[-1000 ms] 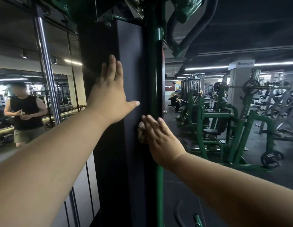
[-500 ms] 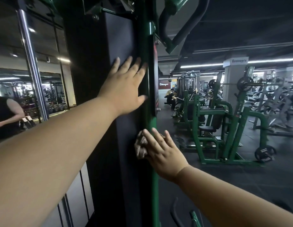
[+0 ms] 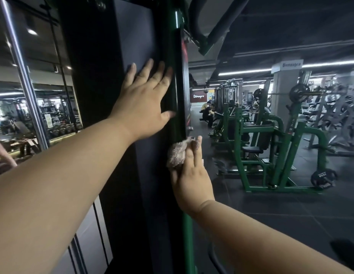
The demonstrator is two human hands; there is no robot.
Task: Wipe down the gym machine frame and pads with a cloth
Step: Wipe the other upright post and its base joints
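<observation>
A tall gym machine stands right in front of me, with a dark flat panel (image 3: pixel 136 42) and a green upright frame post (image 3: pixel 187 230) along its right edge. My left hand (image 3: pixel 141 107) lies flat on the panel with fingers spread and straight, fingertips near the post. Lower down, my right hand (image 3: pixel 192 175) presses a crumpled pinkish-grey cloth (image 3: pixel 177 153) against the post's edge with straight fingers. Most of the cloth sticks out to the left of the fingers.
A chrome guide rod (image 3: pixel 24 76) and a mirror wall (image 3: pixel 43 115) are on the left. Green plate-loaded machines (image 3: pixel 271 147) and grey racks (image 3: pixel 334 115) fill the dark floor on the right. People sit far back (image 3: pixel 207 111). A black curved handle (image 3: pixel 200 22) hangs overhead.
My left hand slid right across the panel toward the green post. My right hand with the cloth shifted onto the post's edge, and my view turned slightly left to right.
</observation>
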